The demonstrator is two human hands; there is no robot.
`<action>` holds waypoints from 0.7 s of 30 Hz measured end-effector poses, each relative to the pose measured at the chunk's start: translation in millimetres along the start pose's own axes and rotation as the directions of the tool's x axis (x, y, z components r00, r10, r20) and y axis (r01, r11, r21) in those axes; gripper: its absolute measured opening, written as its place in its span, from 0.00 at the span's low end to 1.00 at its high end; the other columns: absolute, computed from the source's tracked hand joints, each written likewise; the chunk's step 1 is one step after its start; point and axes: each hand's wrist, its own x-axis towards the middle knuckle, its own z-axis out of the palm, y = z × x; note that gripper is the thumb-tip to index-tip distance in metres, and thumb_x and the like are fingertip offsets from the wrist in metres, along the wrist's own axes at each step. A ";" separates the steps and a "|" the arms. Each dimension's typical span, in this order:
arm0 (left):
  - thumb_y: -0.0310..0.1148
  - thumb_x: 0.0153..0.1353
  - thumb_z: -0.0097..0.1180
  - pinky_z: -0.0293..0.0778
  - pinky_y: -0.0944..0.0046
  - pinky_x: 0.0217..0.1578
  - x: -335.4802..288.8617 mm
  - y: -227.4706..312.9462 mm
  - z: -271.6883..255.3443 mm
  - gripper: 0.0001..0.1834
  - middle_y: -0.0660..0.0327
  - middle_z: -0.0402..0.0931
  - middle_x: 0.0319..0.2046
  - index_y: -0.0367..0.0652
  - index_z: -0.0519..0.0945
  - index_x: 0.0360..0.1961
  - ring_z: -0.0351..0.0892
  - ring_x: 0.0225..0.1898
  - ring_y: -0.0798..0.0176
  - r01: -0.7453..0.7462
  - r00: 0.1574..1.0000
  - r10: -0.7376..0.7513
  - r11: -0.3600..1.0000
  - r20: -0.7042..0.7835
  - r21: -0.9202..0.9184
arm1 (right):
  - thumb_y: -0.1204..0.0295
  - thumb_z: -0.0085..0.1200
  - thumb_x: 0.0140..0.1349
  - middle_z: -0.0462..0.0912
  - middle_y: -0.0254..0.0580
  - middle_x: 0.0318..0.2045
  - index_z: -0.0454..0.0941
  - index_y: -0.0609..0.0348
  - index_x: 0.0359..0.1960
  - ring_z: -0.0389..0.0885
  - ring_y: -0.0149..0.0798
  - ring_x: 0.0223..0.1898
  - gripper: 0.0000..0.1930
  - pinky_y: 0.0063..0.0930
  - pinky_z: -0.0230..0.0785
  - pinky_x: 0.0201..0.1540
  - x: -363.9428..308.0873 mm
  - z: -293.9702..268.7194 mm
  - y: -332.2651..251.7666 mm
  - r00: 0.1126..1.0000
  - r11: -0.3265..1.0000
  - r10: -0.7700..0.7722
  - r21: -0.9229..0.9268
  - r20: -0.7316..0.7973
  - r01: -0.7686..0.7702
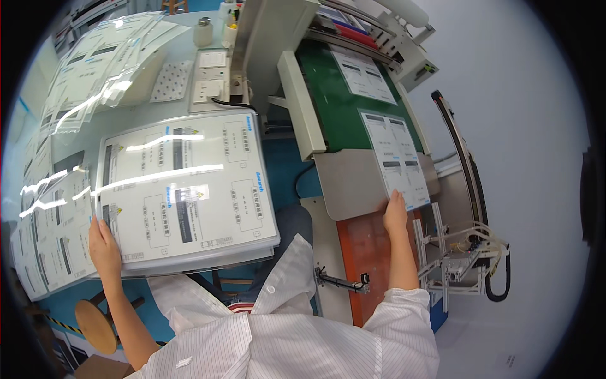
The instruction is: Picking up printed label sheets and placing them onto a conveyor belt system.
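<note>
A thick stack of glossy printed plastic sheets (214,158) lies on the table in front of me, with black labels and blue print. My left hand (105,248) rests along the stack's near left edge, fingers stretched out against its side. To the right, a single printed sheet (396,148) lies partly on the green conveyor belt (322,95) and partly over the grey metal plate (350,183) at its near end. My right hand (396,215) grips that sheet's near edge between thumb and fingers. Farther up the belt lies another printed sheet (365,76).
More loose sheets (95,60) spread over the far left of the glass-topped table. A power strip (210,82) and a pump bottle (203,31) stand behind the stack. Right of the belt is a metal frame with tubing (464,252). A round wooden stool (96,325) stands lower left.
</note>
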 end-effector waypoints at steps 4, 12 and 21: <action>0.39 0.70 0.42 0.68 0.55 0.54 -7.9 -2.7 -8.9 0.23 0.41 0.74 0.51 0.30 0.72 0.56 0.73 0.53 0.41 0.007 1.000 -0.007 1.000 -0.012 0.001 | 0.81 0.45 0.55 0.80 0.65 0.37 0.75 0.66 0.46 0.78 0.65 0.44 0.16 0.52 0.70 0.47 16.4 -23.4 -16.0 0.997 0.996 0.013 0.087 -0.072 -0.007; 0.37 0.68 0.46 0.69 0.51 0.50 -11.5 23.7 -18.6 0.19 0.42 0.75 0.45 0.34 0.74 0.52 0.73 0.48 0.41 -0.025 0.995 0.030 0.998 -0.096 0.055 | 0.80 0.42 0.63 0.79 0.65 0.44 0.72 0.68 0.53 0.77 0.63 0.48 0.17 0.46 0.69 0.50 -59.6 -98.5 -112.3 0.918 0.875 -0.183 0.367 -0.351 0.315; 0.45 0.69 0.47 0.74 0.63 0.43 1.1 45.7 -60.2 0.23 0.54 0.80 0.41 0.35 0.79 0.48 0.79 0.41 0.61 0.313 0.935 -0.094 0.671 0.342 -0.672 | 0.84 0.41 0.60 0.77 0.57 0.52 0.73 0.69 0.53 0.76 0.60 0.53 0.18 0.50 0.69 0.56 -147.8 -127.7 -217.7 0.447 0.413 -0.721 0.190 -0.529 0.891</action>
